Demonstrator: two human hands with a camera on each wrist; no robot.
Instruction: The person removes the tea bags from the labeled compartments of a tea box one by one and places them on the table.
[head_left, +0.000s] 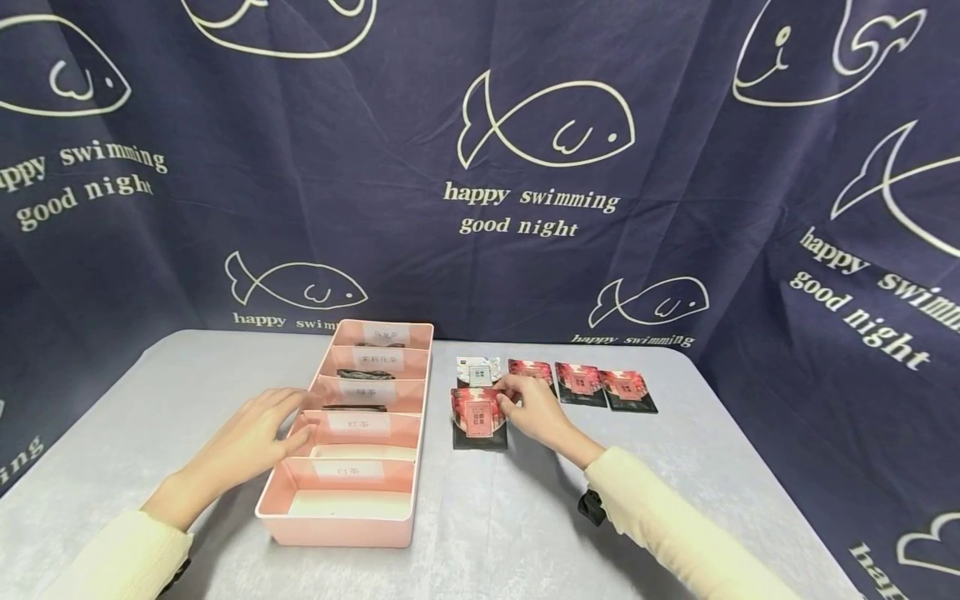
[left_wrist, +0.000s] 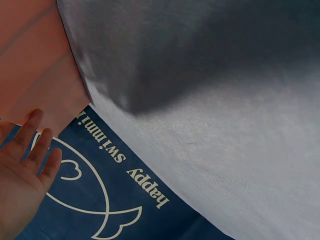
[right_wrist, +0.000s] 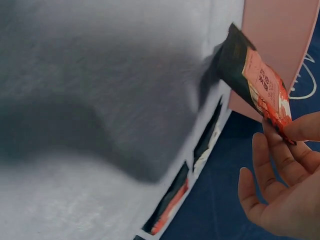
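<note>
My right hand (head_left: 534, 408) pinches a red and black tea sachet (head_left: 478, 419) by its upper right corner. In the right wrist view the thumb and fingers hold one end of this sachet (right_wrist: 257, 80), which is tilted off the tabletop. My left hand (head_left: 251, 429) is at the left side of a pink divided box (head_left: 337, 530), its fingertips at the rim beside the middle compartments. The left wrist view shows that hand (left_wrist: 22, 175) with its fingers extended near the box wall (left_wrist: 40, 70). Whether they press on it, I cannot tell.
A white and black sachet (head_left: 478, 368) lies behind the held one. Three red and black sachets, including one at the far right (head_left: 628, 392), lie in a row along the back. The box has several labelled compartments; dark packets (head_left: 363, 375) are in the rear ones.
</note>
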